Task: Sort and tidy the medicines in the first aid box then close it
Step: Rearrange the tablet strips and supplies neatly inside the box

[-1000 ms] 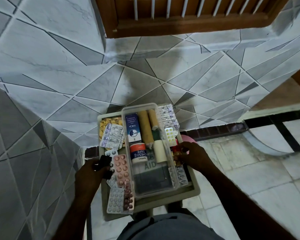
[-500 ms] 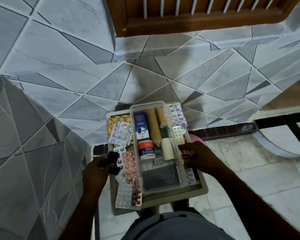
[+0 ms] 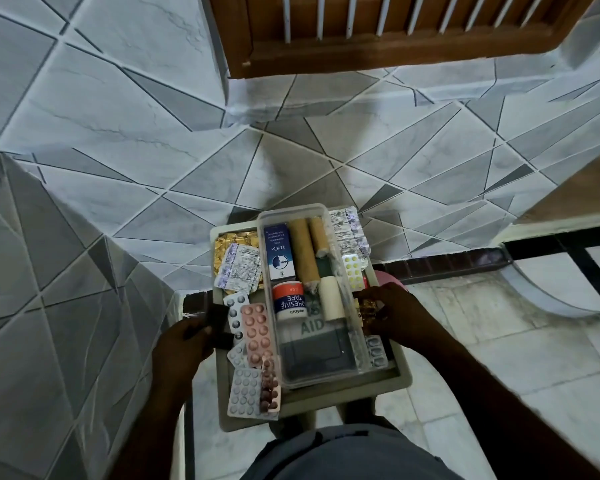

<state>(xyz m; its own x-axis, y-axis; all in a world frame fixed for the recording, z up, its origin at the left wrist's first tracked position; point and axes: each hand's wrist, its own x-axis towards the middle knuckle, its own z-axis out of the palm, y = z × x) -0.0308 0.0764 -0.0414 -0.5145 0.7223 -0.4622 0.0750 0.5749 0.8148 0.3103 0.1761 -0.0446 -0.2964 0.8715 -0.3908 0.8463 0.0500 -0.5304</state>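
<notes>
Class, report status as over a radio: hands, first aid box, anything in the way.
Left hand grips a small black object. Right hand on gold pill strip. Clear tray sits in the open first aid box. Loose pill strips either side.

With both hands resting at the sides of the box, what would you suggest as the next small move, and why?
Probably lift the pink blister pack with the left hand and square it with its neighbours: strips lie overlapped and askew left of the clear tray, so the box is not ready to close.
</notes>
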